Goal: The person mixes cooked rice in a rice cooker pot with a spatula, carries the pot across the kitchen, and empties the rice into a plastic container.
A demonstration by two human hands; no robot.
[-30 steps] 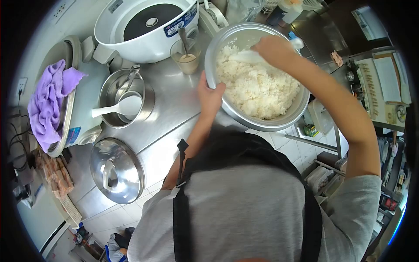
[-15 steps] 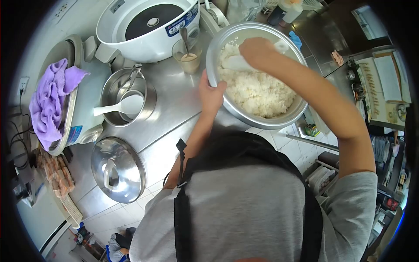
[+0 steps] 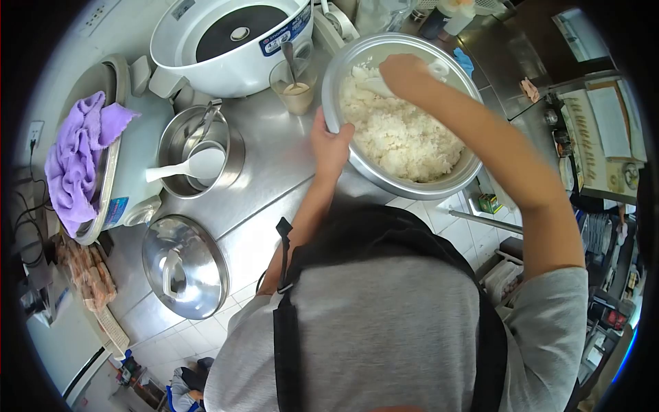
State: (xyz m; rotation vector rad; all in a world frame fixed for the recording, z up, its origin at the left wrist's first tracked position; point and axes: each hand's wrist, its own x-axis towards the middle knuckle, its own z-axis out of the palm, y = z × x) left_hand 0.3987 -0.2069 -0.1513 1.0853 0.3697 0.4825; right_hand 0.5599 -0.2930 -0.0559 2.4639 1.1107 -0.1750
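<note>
A wide metal pot (image 3: 334, 96) of cooked white rice (image 3: 412, 141) stands at the counter's edge, tilted a little. My left hand (image 3: 332, 145) grips its left rim, thumb on the near side. Over the far part of the rice, my right hand (image 3: 406, 74) is closed round a white rice paddle (image 3: 439, 69). The paddle's handle end shows to the right of the fist, and its blade is partly sunk in the rice on the left. Some fingers of my right hand are hidden from above.
Left of the pot are a glass with a spoon (image 3: 296, 96), a white cooker base (image 3: 240, 75), and a steel pot (image 3: 237, 161) holding a white paddle and utensils. A steel lid (image 3: 195, 275) and a purple cloth (image 3: 86, 158) lie farther left. Another person (image 3: 185, 391) is at the bottom left.
The paddle blade has turned and gone deeper into the rice. My right forearm has shifted slightly left, and the pot has moved very slightly. My left hand keeps its grip on the rim.
</note>
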